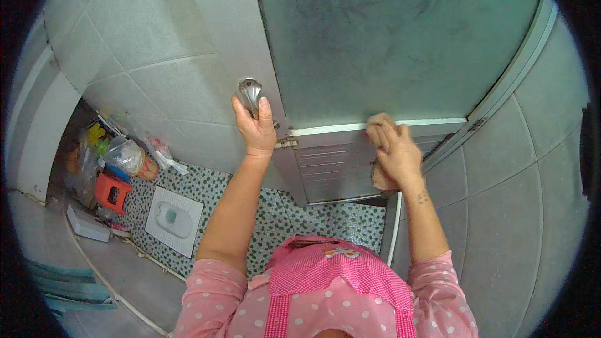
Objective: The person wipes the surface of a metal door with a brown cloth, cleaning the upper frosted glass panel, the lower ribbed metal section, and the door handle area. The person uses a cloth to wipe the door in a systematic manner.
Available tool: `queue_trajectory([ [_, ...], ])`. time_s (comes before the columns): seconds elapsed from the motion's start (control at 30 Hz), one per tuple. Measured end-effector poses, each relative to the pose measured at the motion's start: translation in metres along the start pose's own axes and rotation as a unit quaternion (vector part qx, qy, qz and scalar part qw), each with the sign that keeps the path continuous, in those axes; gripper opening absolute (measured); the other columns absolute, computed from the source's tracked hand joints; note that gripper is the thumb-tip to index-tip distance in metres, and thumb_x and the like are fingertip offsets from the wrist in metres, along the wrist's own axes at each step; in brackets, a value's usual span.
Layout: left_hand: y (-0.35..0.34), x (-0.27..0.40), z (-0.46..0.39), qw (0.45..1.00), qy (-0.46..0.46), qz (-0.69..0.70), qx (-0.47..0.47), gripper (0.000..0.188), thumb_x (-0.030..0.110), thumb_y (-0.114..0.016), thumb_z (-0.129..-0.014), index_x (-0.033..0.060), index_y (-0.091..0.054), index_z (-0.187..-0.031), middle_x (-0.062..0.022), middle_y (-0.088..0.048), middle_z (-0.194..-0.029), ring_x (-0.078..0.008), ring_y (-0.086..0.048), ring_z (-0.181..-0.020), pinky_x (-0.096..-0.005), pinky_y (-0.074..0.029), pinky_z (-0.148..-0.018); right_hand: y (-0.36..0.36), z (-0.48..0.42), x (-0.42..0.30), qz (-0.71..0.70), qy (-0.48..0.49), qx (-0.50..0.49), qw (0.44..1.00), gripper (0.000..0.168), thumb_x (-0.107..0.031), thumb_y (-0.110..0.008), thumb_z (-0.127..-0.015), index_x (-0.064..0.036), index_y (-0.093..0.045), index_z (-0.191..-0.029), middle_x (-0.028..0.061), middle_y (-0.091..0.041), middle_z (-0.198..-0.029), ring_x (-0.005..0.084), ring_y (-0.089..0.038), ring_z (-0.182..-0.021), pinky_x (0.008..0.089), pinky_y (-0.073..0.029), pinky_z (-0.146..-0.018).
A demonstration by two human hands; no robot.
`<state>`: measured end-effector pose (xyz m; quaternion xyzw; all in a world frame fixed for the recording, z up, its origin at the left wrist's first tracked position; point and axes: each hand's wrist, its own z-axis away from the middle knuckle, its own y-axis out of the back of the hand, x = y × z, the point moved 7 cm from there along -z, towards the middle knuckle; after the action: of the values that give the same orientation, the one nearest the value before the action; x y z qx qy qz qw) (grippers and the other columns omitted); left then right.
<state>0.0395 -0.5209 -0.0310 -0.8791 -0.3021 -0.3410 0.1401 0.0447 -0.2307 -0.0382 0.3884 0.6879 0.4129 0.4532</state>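
Observation:
My left hand (257, 132) is wrapped around the metal lever handle (249, 89) on the left stile of a door. My right hand (399, 155) grips a tan cloth (381, 183), slightly blurred, against the door's middle rail. Part of the cloth bunches above my fingers, and more of it hangs below them. Above the rail is a frosted glass pane (394, 47) with faint leaf patterns. Below it sits a louvred lower panel (324, 169). A small bolt latch (286, 142) is fixed near the rail's left end.
A white squat toilet (155, 230) is set in the green-and-white patterned floor (328, 218) at left. Beyond it stand a red plastic stool (112, 193) and several plastic bags (123, 154). A pipe (119, 298) runs along the left wall, near a teal towel (70, 286). Tiled wall (502, 206) rises at right.

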Motion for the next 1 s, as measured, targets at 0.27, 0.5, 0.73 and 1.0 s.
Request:
queue_trajectory([
  [0.27,0.0,0.004,-0.003,1.0,-0.026,-0.006,0.008,0.034,0.028,-0.049,-0.088,-0.0008,-0.041,-0.104,-0.0066,-0.046,-0.083,-0.0153,-0.044,-0.074,-0.0304,-0.04,-0.066,0.019,0.011,0.089,0.072,-0.139,0.09,0.983,0.04,-0.016,-0.05,-0.079,-0.021,-0.048,-0.119,0.0098,-0.047,-0.115,0.033,-0.054,-0.098,0.0428,-0.048,-0.078],
  [0.5,-0.005,0.006,-0.002,1.0,0.002,0.002,0.022,0.038,0.029,-0.051,-0.087,-0.0026,-0.041,-0.106,-0.0075,-0.046,-0.089,-0.016,-0.044,-0.079,-0.031,-0.04,-0.072,-0.025,0.007,-0.012,-0.065,-0.007,0.012,0.998,0.046,-0.013,-0.061,-0.074,-0.016,-0.046,-0.118,0.0158,-0.045,-0.114,0.0343,-0.053,-0.1,0.0415,-0.048,-0.082],
  [0.73,-0.002,-0.006,-0.002,1.0,0.002,-0.021,0.007,0.038,0.026,-0.048,-0.09,-0.0044,-0.039,-0.112,-0.0097,-0.046,-0.099,-0.0187,-0.045,-0.09,-0.031,-0.038,-0.082,-0.03,0.004,0.022,-0.05,-0.013,-0.001,0.999,0.053,-0.019,-0.065,-0.072,-0.022,-0.044,-0.12,0.015,-0.046,-0.113,0.036,-0.056,-0.095,0.0444,-0.05,-0.075],
  [1.0,0.002,-0.013,-0.001,0.998,-0.016,-0.056,0.028,0.039,0.027,-0.044,-0.091,-0.0043,-0.041,-0.114,-0.0092,-0.047,-0.095,-0.019,-0.045,-0.087,-0.0319,-0.038,-0.08,0.033,0.025,0.204,-0.013,-0.202,0.215,0.955,0.05,-0.014,-0.054,-0.074,-0.022,-0.043,-0.122,0.0136,-0.049,-0.107,0.0383,-0.054,-0.092,0.0452,-0.047,-0.077],
])
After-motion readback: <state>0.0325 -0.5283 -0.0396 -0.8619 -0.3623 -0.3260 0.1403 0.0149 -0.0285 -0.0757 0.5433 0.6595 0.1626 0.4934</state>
